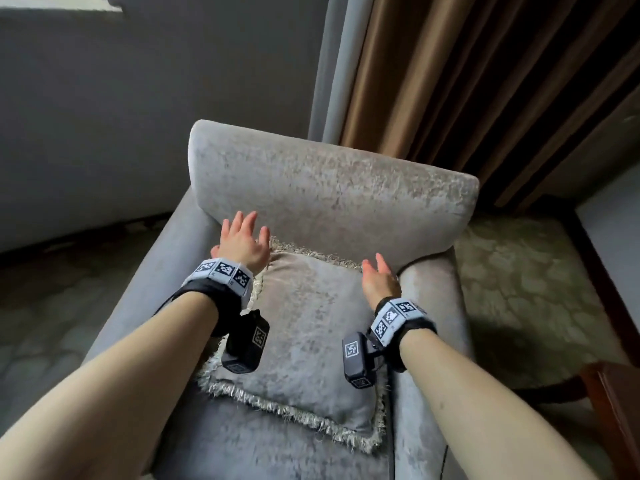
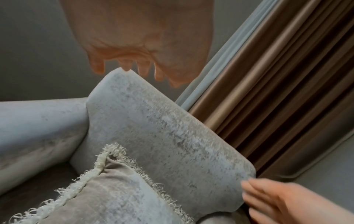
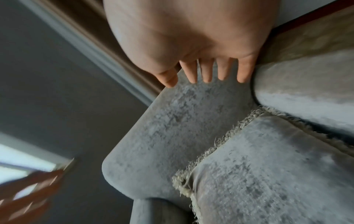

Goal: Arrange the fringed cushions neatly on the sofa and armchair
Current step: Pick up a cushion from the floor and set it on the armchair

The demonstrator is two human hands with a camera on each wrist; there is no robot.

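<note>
A grey velvet cushion (image 1: 304, 341) with a pale fringe leans on the seat of a grey armchair (image 1: 329, 188), its top edge against the backrest. My left hand (image 1: 242, 237) hovers over the cushion's top left corner, fingers spread and straight, holding nothing. My right hand (image 1: 379, 275) hovers by the top right corner next to the right armrest (image 1: 429, 306), fingers also straight. The left wrist view shows the fringed corner (image 2: 107, 157) below the left hand (image 2: 138, 57) and my right hand (image 2: 283, 201) at the lower right. The right wrist view shows the right hand (image 3: 203, 60) above the cushion (image 3: 258, 174).
A brown pleated curtain (image 1: 485, 81) hangs behind the chair, with a grey wall (image 1: 138, 116) to the left. Patterned carpet (image 1: 526, 289) lies to the right, bordered by dark wood furniture (image 1: 616, 393). The left armrest (image 1: 166, 258) runs beside my left forearm.
</note>
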